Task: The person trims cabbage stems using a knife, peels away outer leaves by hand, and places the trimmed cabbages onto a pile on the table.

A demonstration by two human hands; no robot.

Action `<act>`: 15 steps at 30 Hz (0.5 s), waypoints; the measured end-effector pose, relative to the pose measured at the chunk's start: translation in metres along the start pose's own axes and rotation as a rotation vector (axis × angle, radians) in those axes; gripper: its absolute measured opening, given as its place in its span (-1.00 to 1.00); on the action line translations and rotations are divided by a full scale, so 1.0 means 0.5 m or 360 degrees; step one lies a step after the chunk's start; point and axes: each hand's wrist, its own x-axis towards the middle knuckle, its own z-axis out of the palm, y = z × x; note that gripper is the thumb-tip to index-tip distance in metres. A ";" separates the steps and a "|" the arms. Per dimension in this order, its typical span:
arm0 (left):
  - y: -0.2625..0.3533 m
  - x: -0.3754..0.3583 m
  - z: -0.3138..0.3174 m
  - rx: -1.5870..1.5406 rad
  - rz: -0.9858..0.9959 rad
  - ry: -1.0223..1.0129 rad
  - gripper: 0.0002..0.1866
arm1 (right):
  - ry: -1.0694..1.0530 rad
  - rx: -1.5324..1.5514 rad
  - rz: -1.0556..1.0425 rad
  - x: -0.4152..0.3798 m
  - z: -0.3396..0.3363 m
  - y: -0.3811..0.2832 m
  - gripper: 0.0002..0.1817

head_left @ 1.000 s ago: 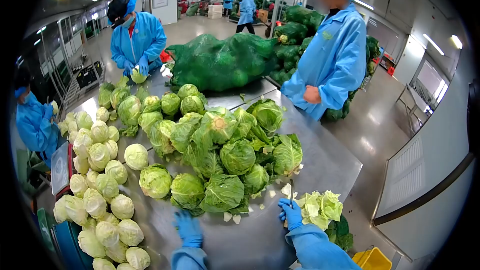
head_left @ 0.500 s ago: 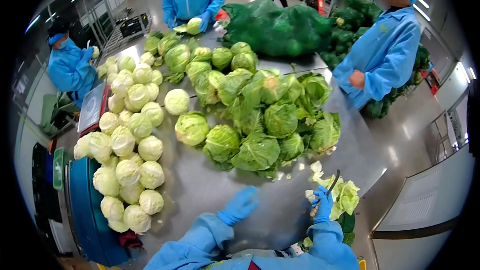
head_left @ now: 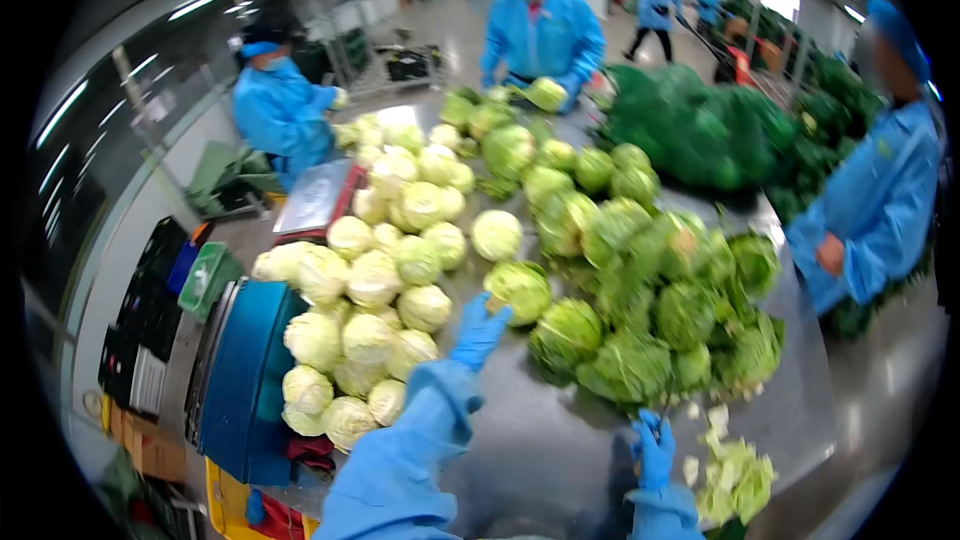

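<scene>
Item, left hand (head_left: 480, 336): fingers apart and extended, tips against the near left side of a green cabbage (head_left: 518, 290). Half a second ago I logged it over bare metal, touching nothing; it has since reached forward and left.

Item, said cabbage: on the counter (head_left: 500, 460), at the left edge of the leafy heap (head_left: 626, 368), just beside one pale head (head_left: 497, 235) that lies apart from the others.

Item, right hand (head_left: 654, 452): low at the near edge of the heap, fingers curled closed on what I take to be the knife (head_left: 666, 406); blur leaves the blade hard to make out from here.

Item, loose leaves (head_left: 737, 480): beside the right hand, at the counter's near right.

Item, pale heads (head_left: 372, 280): massed along the left, near a blue bin (head_left: 250, 380).

Remark: the change puts one hand on a single cabbage while the knife stands well apart from it, so I judge this a picking-out moment, with no cutting under way.
</scene>
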 end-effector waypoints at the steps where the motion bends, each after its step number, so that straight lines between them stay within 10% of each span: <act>1: -0.006 0.041 0.011 0.0147 -0.0003 0.0124 -0.14 | 0.0005 -0.0025 0.0001 0.003 -0.006 0.011 -0.70; 5: 0.023 0.117 0.089 0.0116 -0.0379 0.0629 -0.11 | 0.0062 -0.0201 0.0021 0.013 -0.053 0.057 -0.74; 8: -0.003 0.129 0.097 -0.0948 -0.0383 0.0009 -0.23 | 0.0067 -0.0208 0.0148 -0.001 -0.056 0.050 -0.81; 12: -0.037 0.102 0.114 -0.0858 0.0037 0.0019 -0.39 | 0.0118 -0.0223 0.0232 -0.027 -0.047 0.073 -0.75; 15: -0.085 0.092 0.124 -0.0699 0.0223 0.0155 -0.16 | 0.0157 0.0049 0.0224 0.001 -0.066 0.105 -0.71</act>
